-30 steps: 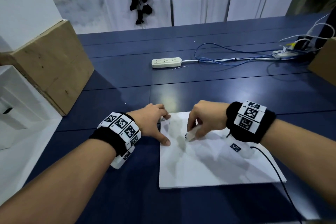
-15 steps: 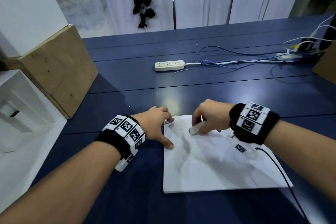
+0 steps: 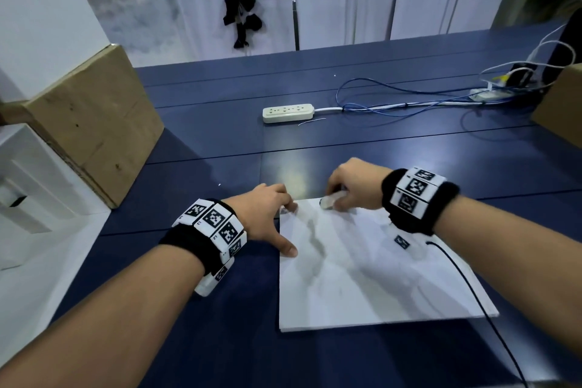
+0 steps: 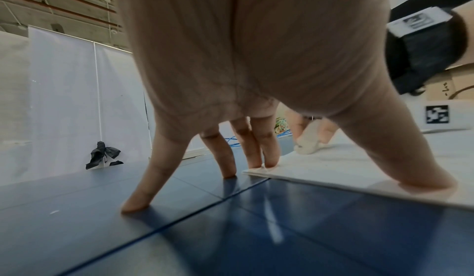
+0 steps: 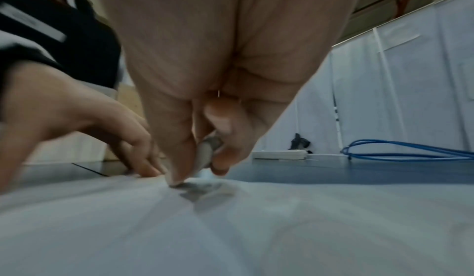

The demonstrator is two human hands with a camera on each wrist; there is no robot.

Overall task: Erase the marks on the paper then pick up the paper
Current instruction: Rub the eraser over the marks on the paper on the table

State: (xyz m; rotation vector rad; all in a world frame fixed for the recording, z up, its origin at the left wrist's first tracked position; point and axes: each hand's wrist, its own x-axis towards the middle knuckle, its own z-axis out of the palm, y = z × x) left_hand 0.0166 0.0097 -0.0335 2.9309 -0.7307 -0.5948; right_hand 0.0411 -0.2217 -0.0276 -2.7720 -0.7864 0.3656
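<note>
A white sheet of paper (image 3: 371, 274) (image 4: 359, 162) (image 5: 231, 229) lies flat on the dark blue table. A faint grey smudged mark (image 3: 315, 236) runs down its left part. My right hand (image 3: 349, 189) pinches a whitish eraser (image 3: 329, 201) (image 4: 307, 144) (image 5: 205, 154) and presses its tip on the paper's far edge. My left hand (image 3: 267, 214) (image 4: 231, 118) has spread straight fingers: the thumb and two fingertips press the paper's left edge and far corner, the others rest on the table.
A white power strip (image 3: 288, 113) with blue cables (image 3: 393, 101) lies further back on the table. A cardboard box (image 3: 91, 129) stands at the left, another at the far right (image 3: 563, 104). A thin black cord (image 3: 472, 287) from my right wrist crosses the paper's right side.
My right hand has slid the eraser from the paper's upper middle out to its far edge. My left hand has stayed pressing the paper's left edge.
</note>
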